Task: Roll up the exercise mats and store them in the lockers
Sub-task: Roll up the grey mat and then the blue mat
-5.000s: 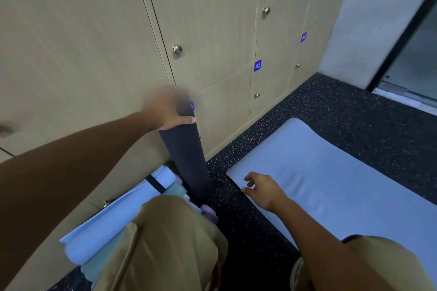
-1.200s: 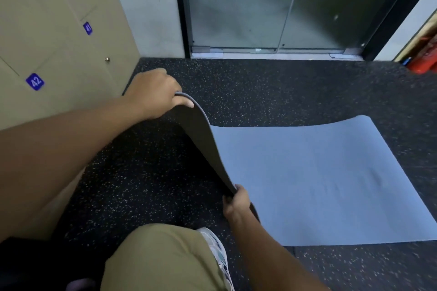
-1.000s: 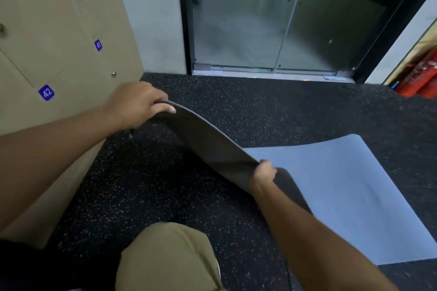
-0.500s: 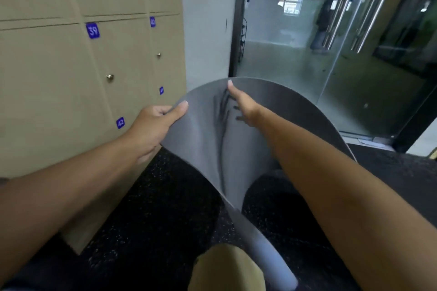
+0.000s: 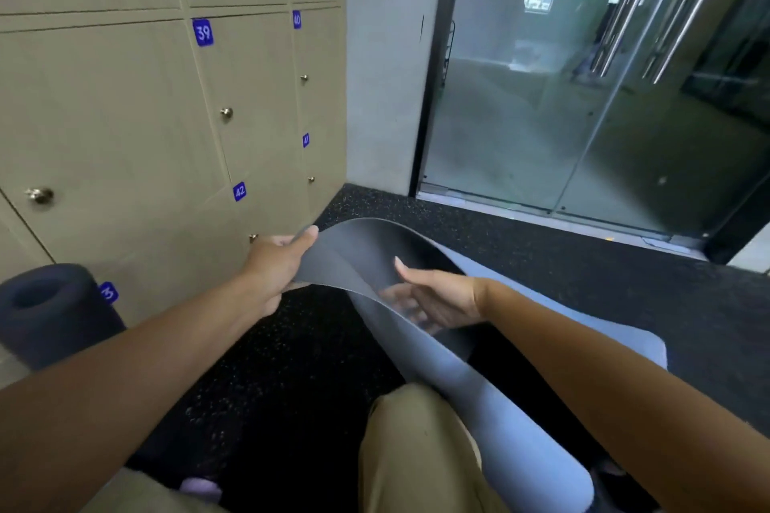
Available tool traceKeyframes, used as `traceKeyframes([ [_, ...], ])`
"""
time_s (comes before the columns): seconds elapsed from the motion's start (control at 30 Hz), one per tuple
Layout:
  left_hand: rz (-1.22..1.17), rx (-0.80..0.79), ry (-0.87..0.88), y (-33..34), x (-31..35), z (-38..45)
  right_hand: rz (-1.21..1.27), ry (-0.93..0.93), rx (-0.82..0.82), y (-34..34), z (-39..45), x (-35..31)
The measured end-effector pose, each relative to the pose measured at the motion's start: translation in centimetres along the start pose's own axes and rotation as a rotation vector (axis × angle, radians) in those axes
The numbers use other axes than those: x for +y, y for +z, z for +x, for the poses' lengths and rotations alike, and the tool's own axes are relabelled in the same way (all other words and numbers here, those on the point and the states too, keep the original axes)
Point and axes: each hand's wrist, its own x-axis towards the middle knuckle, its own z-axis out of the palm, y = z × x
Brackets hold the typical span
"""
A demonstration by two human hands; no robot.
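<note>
Far left: dark rolled mat (image 5: 50,312) stands upright vs the lockers (image 5: 125,104), its open end facing the camera, just beside a blue number tag near the floor. Locker doors are beige w/ small metal knobs and blue tags 39, 40, 41, 42.

Left hand (image 5: 277,262) pinches the far corner of the grey mat (image 5: 358,258), thumb on top, fingers curled underneath, so it's clamped on the mat edge. That end is lifted off the floor and arched over, dark underside showing. The lighter blue-grey side runs down and right past the knee in tan trousers (image 5: 416,450), w/ the rest lying on the black speckled floor (image 5: 562,262).

Right hand (image 5: 437,292) sits under the arch, palm up, fingers spread and mostly straight, touching the mat surface, not closed round it.

Right side: glass door (image 5: 583,96) w/ long steel handles, corridor behind.
</note>
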Motion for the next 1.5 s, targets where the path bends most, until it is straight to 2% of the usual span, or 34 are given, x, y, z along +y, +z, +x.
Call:
traceKeyframes([
  [0.07, 0.041, 0.033, -0.025, -0.8, -0.5, 0.3, 0.051, -0.024, -0.034, 0.1, -2.0, 3.9],
  [0.13, 0.075, 0.064, -0.046, -1.7, -0.9, 0.4, 0.005, -0.038, 0.019, 0.7, -4.8, 6.8],
  [0.3, 0.116, 0.094, -0.094, -3.0, -1.4, -0.8, -0.647, -0.005, 0.286, 1.2, -10.1, 11.3],
  [0.37, 0.317, 0.118, -0.07, -3.7, -1.7, -1.2, -0.833, -0.009, 0.44, 0.2, -10.4, 12.2],
  [0.43, 0.798, 0.14, 0.07, -4.5, -1.4, -1.6, -0.898, -0.064, 0.547, -0.4, -10.7, 11.4],
  [0.5, 1.06, 0.029, 0.264, -4.6, -0.9, -2.8, -0.958, -0.094, 0.61, -0.6, -10.9, 9.5],
  [0.53, 1.044, -0.108, 0.297, -4.6, -0.3, -3.6, -0.996, -0.107, 0.613, -0.8, -10.9, 8.4],
  [0.6, 0.981, -0.405, 0.218, -3.7, 0.5, -5.3, -1.079, -0.118, 0.601, -1.2, -10.8, 6.0],
  [0.63, 1.029, -0.486, 0.22, -3.2, 0.4, -5.5, -1.115, -0.103, 0.615, -1.7, -10.9, 4.7],
  [0.67, 1.148, -0.496, 0.275, -2.7, 0.1, -5.6, -1.14, -0.098, 0.65, -2.2, -11.1, 3.3],
  [0.73, 1.326, -0.385, 0.456, -1.9, -0.4, -5.3, -1.185, -0.119, 0.796, -3.3, -11.3, 0.0],
  [0.77, 1.309, -0.31, 0.526, -1.6, -0.2, -5.0, -1.197, -0.138, 0.901, -3.7, -11.5, -1.9],
  [0.87, 1.014, -0.068, 0.582, -0.8, 2.4, -5.0, -1.207, -0.209, 1.186, -4.6, -11.9, -8.0],
  [0.9, 0.906, 0.002, 0.58, -0.7, 3.4, -4.9, -1.22, -0.247, 1.237, -4.4, -12.2, -10.3],
  [0.97, 0.73, 0.045, 0.557, -0.7, 5.3, -5.2, -1.251, -0.333, 1.304, -3.7, -13.3, -15.2],
  [1.1, 0.506, 0.012, 0.558, -2.2, 8.1, -5.4, -1.437, -0.535, 1.285, -1.7, -16.4, -25.2],
  [1.2, 0.348, 0.003, 0.558, -3.5, 10.6, -6.1, -1.576, -0.645, 1.293, 0.0, -18.0, -29.9],
  [1.3, 0.329, 0.038, 0.572, -5.1, 12.4, -7.1, -1.561, -0.692, 1.338, 1.2, -18.6, -30.6],
  [1.5, 0.515, 0.169, 0.628, -7.6, 13.3, -8.4, -1.458, -0.702, 1.328, 2.1, -18.7, -27.2],
])
